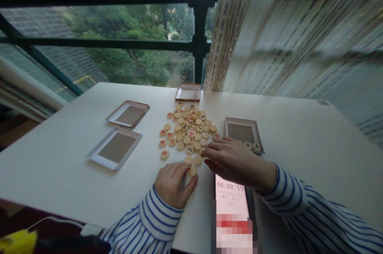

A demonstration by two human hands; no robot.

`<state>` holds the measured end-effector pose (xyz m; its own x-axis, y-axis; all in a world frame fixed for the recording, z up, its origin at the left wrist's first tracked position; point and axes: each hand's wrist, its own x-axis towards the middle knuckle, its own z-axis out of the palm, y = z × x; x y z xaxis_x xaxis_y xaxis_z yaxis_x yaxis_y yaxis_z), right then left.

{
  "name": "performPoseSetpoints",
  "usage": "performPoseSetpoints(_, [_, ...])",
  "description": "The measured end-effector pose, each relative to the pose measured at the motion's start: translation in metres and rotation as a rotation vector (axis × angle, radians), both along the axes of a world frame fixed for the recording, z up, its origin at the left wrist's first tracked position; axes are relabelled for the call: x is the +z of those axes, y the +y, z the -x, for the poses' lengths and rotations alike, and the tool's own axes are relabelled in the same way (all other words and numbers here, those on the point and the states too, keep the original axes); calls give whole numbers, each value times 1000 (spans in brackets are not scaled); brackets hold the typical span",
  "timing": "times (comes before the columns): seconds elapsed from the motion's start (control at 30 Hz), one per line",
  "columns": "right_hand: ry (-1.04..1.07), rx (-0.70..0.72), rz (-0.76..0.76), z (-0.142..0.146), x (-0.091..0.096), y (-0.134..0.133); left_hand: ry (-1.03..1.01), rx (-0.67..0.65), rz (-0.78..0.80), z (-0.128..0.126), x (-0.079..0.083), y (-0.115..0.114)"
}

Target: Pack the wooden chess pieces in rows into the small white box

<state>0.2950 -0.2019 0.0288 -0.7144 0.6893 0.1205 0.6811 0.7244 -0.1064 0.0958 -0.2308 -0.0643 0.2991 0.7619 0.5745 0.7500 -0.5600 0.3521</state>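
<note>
A heap of round wooden xiangqi pieces (187, 140), some with red characters, some with black and many blank side up, lies mid-table. At its near edge, my left hand (173, 184) has thumb and forefinger closed about a blank-side-up xiangqi piece (193, 171). My right hand (236, 160) reaches over the heap's right side, its fingers curled together. Its fingertips are at a red-marked piece, mostly covered by them. Beneath that forearm is an open box tray (229, 119), with a few black-marked pieces (247, 145) along its near side.
A phone (230, 202) showing a timer lies below my right hand. Two shallow trays, one brown-rimmed (146, 107) and one white (92, 159), are on the left. Another brown-rimmed tray (188, 100) stands behind the heap, near the window. A curtain (284, 38) hangs at right.
</note>
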Motion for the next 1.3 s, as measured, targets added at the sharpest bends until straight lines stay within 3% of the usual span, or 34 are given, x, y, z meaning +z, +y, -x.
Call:
performPoseSetpoints(0.4, [11,-10,20,-2,0,0,25,16,-16,-3,3,-1])
performPoseSetpoints(0.63, [13,-3,20,-3,-1,0,-203,-64,71,1,4,-2])
performPoseSetpoints(1.03, [-3,6,-14,0,1,-2,-770,70,550,4,24,-4])
performPoseSetpoints(1.3, [18,22,-13,1,2,-3,-881,189,709,7,27,-1])
